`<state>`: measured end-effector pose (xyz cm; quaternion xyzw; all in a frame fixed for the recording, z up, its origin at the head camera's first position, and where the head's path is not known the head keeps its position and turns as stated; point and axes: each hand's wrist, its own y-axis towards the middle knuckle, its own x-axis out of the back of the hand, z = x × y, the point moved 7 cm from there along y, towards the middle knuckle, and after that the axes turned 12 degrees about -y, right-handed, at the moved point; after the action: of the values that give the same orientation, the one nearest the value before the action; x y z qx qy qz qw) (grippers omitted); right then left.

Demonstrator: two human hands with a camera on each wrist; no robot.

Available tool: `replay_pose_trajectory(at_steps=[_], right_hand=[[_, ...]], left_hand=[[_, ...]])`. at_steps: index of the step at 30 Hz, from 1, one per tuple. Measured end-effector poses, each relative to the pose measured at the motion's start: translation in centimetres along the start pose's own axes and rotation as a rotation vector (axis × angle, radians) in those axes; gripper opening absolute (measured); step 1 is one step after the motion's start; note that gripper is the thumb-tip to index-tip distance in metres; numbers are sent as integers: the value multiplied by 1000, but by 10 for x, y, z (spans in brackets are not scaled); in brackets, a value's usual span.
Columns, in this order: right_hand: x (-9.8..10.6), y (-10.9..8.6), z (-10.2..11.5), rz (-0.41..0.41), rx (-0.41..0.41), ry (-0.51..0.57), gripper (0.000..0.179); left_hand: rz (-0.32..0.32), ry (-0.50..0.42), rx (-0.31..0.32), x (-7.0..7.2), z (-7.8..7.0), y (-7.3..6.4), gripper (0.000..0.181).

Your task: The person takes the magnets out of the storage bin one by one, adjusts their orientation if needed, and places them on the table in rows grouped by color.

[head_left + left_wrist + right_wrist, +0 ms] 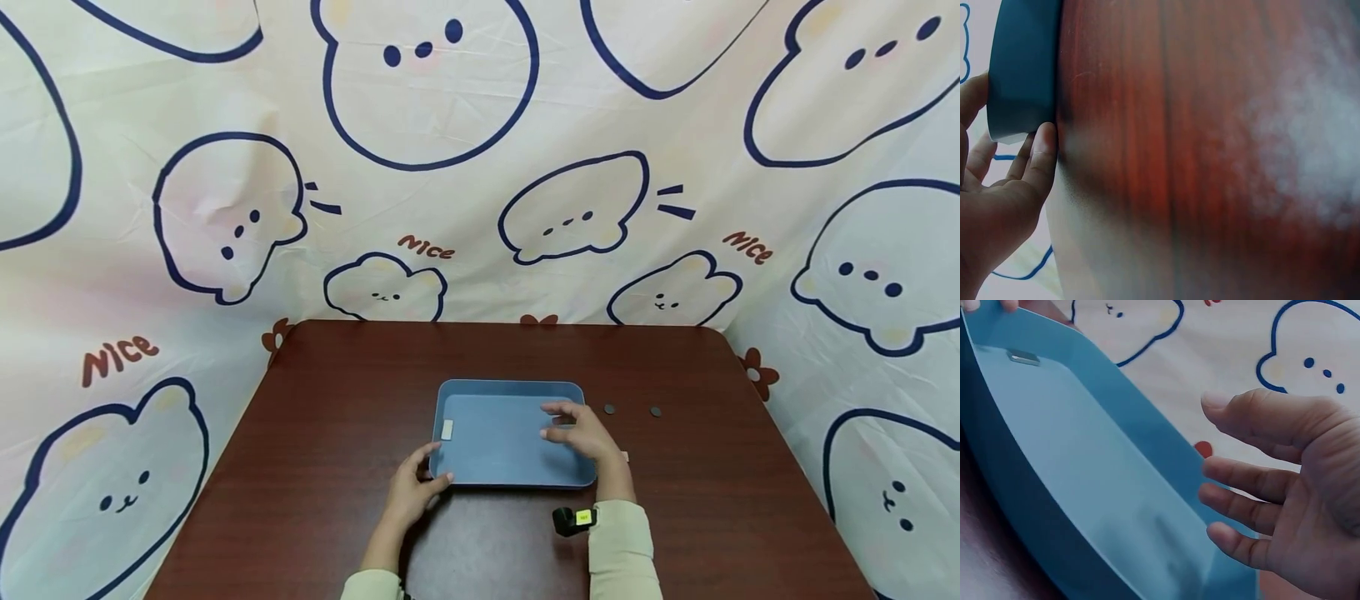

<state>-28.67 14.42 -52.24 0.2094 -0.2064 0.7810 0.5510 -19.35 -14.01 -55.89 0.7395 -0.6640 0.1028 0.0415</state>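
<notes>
A shallow blue tray (495, 442) lies on the table, a small whitish rectangular block (447, 429) inside it near the left wall. My left hand (411, 492) grips the tray's near left corner. In the left wrist view, the thumb (1043, 140) presses the front wall while the fingers reach round the side. Over the tray's right end hovers my right hand (585, 433), fingers spread and apart from the thumb, nothing between them. The right wrist view shows that hand's loosely bent fingers (1241, 506) above the tray wall, with the block (1024, 357) at the far end.
Two small dark discs (609, 409) lie on the brown table (360, 367) right of the tray. A small white piece (626, 457) shows partly behind my right wrist. A cloth with cartoon drawings (480, 200) hangs behind and beside the table.
</notes>
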Motion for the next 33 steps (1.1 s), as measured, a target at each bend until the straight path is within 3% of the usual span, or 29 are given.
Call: replay_pose_trajectory(at_steps=[8, 28, 33], right_hand=[[-23, 12, 9, 53, 72, 35, 48], [-74, 42, 31, 172, 116, 59, 49], [-76, 36, 55, 214, 125, 102, 46]], left_hand=[[11, -1, -16, 0, 0, 0, 54], [4, 5, -7, 0, 0, 1, 53], [1, -1, -12, 0, -1, 1, 53]])
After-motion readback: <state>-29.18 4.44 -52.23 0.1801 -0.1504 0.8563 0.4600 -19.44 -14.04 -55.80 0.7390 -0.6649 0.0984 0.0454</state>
